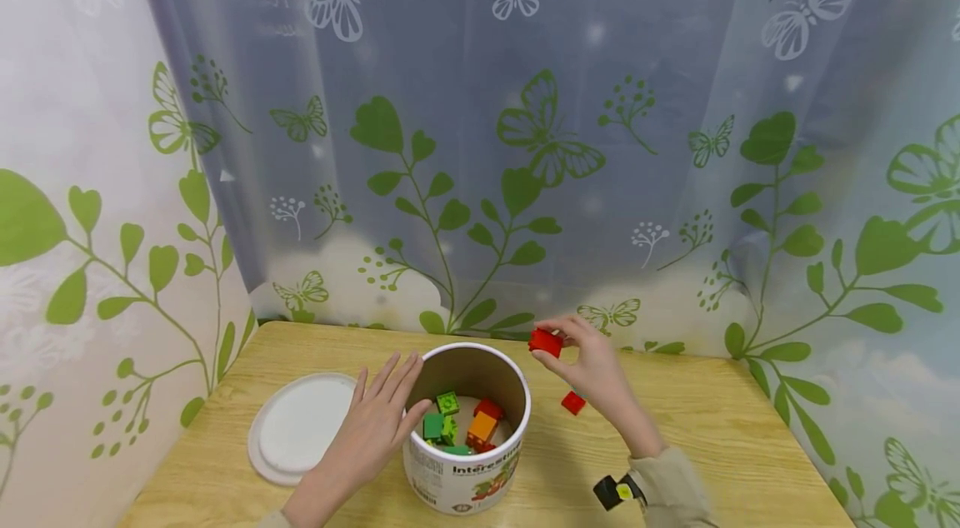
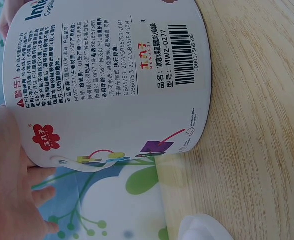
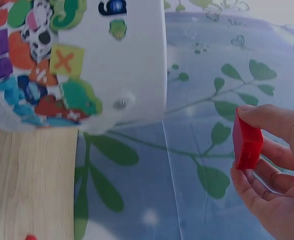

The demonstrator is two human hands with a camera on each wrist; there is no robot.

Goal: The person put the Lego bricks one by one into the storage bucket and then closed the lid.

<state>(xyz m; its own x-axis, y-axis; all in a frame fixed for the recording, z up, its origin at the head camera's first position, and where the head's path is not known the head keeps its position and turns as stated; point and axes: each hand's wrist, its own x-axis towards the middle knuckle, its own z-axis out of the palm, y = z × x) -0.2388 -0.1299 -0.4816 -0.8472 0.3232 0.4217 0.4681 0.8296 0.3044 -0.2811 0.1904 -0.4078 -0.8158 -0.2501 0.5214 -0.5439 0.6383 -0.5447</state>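
A white printed bucket (image 1: 467, 478) stands on the table, with several green, red and orange building blocks (image 1: 481, 428) lying at its bottom. My right hand (image 1: 596, 366) pinches a red building block (image 1: 546, 342) between thumb and fingers, up beside the bucket's right rim. The right wrist view shows that same red block (image 3: 247, 141) held at the fingertips, apart from the bucket wall. My left hand (image 1: 377, 421) rests at the bucket's left rim with its fingers extended. From the left wrist, the hand (image 2: 11, 170) lies along the rim of the bucket (image 2: 106, 90).
A round white lid (image 1: 303, 421) lies on the wooden table (image 1: 600, 445) left of the bucket. One small red block (image 1: 573, 402) sits on the table to the right, with a bit of blue by it. A patterned curtain (image 1: 465, 136) hangs behind the table.
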